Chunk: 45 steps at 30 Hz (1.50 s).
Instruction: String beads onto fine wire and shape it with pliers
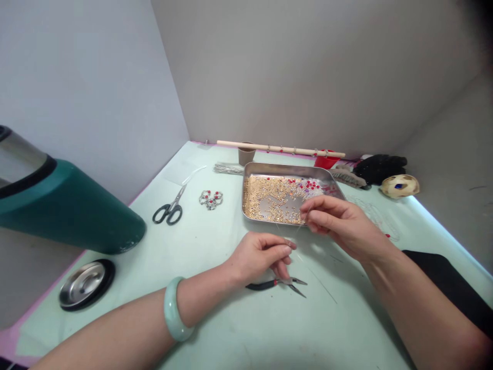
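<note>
My left hand (264, 254), with a pale green bangle (175, 308) on the wrist, pinches a thin clear or silvery wire (298, 229) between thumb and forefinger. Over the near right edge of the metal tray (265, 221), my right hand (337, 221) is closed in a pinch on the same strand, which runs between both hands. Gold beads (254, 198) and red beads (310, 184) lie in the tray. Just below my left hand, needle-nose pliers (264, 285) rest on the table, jaws apart. Whatever sits at the left fingertips is too small to name.
Scissors (169, 208) and a beaded wire piece (211, 199) lie left of the tray. A big green tumbler (73, 205) stands at far left, its lid (87, 283) nearby. Behind the tray, a wooden stick (281, 149) rests across a brown cup (246, 154) and a red cup (326, 160).
</note>
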Each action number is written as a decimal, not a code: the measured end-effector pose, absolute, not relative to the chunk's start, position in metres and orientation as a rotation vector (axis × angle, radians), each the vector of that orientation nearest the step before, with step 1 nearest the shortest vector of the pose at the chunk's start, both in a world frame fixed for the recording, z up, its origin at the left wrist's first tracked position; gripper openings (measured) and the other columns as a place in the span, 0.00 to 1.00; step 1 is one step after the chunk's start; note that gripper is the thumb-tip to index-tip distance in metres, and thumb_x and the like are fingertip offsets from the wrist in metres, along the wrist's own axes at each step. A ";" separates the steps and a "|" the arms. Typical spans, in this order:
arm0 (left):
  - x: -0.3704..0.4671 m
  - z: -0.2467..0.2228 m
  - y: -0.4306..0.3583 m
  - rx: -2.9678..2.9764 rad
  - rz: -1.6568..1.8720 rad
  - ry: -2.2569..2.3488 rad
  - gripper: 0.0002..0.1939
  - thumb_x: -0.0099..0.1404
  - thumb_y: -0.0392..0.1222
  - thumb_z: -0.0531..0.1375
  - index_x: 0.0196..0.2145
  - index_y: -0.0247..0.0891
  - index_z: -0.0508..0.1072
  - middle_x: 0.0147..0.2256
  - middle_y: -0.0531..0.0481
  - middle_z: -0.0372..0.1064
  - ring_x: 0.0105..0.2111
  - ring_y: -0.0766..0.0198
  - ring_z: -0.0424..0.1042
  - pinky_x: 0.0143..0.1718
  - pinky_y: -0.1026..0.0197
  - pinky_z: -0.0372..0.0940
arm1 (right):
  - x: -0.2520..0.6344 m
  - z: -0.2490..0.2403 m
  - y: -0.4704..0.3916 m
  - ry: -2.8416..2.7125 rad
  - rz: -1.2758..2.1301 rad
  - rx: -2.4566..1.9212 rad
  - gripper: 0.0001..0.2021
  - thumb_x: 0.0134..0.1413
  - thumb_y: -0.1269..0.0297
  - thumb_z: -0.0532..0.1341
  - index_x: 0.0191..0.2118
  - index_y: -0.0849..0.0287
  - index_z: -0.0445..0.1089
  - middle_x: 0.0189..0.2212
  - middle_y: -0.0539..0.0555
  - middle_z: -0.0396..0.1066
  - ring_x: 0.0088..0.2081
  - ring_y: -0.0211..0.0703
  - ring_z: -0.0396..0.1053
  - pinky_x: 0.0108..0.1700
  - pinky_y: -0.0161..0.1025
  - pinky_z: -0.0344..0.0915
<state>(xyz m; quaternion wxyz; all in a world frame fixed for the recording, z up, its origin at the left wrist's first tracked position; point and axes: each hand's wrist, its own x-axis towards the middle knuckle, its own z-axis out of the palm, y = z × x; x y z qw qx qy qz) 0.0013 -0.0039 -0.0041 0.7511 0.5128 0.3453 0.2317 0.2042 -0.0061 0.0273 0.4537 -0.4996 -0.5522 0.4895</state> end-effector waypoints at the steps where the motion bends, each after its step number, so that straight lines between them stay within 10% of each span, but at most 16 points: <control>1: 0.001 -0.004 -0.004 1.105 0.515 0.745 0.13 0.61 0.39 0.59 0.42 0.29 0.72 0.21 0.53 0.69 0.19 0.68 0.71 0.25 0.65 0.66 | 0.202 0.028 -0.007 -1.403 1.188 -1.251 0.06 0.52 0.60 0.64 0.34 0.55 0.73 0.26 0.49 0.68 0.25 0.35 0.60 0.27 0.35 0.59; 20: -0.004 -0.008 0.001 0.954 0.632 0.571 0.11 0.64 0.43 0.58 0.37 0.30 0.71 0.26 0.50 0.71 0.17 0.72 0.69 0.22 0.67 0.65 | 0.192 0.025 -0.011 -1.541 0.955 -1.348 0.08 0.58 0.56 0.59 0.35 0.53 0.73 0.27 0.50 0.71 0.25 0.36 0.63 0.28 0.37 0.58; 45: -0.005 -0.008 0.008 0.996 0.793 0.613 0.10 0.64 0.44 0.58 0.35 0.32 0.68 0.25 0.53 0.70 0.16 0.73 0.68 0.20 0.68 0.63 | 0.172 0.021 -0.020 -1.930 0.216 -1.003 0.07 0.55 0.75 0.59 0.36 0.56 0.71 0.29 0.52 0.73 0.29 0.40 0.70 0.30 0.38 0.65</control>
